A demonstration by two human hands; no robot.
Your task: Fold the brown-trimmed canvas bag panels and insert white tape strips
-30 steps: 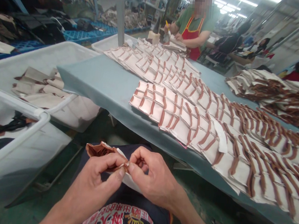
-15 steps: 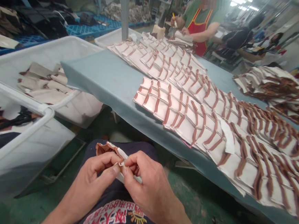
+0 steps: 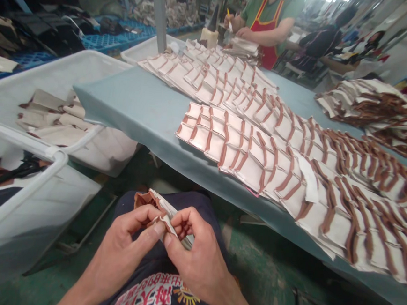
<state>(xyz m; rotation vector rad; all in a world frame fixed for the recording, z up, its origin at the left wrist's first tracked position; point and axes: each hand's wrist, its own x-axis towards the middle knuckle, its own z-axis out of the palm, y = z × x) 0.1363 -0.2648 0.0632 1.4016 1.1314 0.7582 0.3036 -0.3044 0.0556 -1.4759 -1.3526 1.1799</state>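
Over my lap I hold a small sewn piece, white on one face and brown on the other. My left hand pinches its edge between thumb and forefinger. Close beside it, my right hand pinches the same edge, its fingers curled around the far end. The edge between my fingertips is bent into a small fold. A brown part of the piece sticks out beyond my left fingers. Much of the piece is hidden by my hands.
A blue-grey table ahead bears long overlapping rows of white pieces with brown edges. White bins with fabric pieces stand at left. A dark stack lies at right. Across the table a person in a red apron holds something yellow.
The fold between my fingertips shows more brown, and the piece has turned slightly. The whole view has shifted a little, moving the table leftward.
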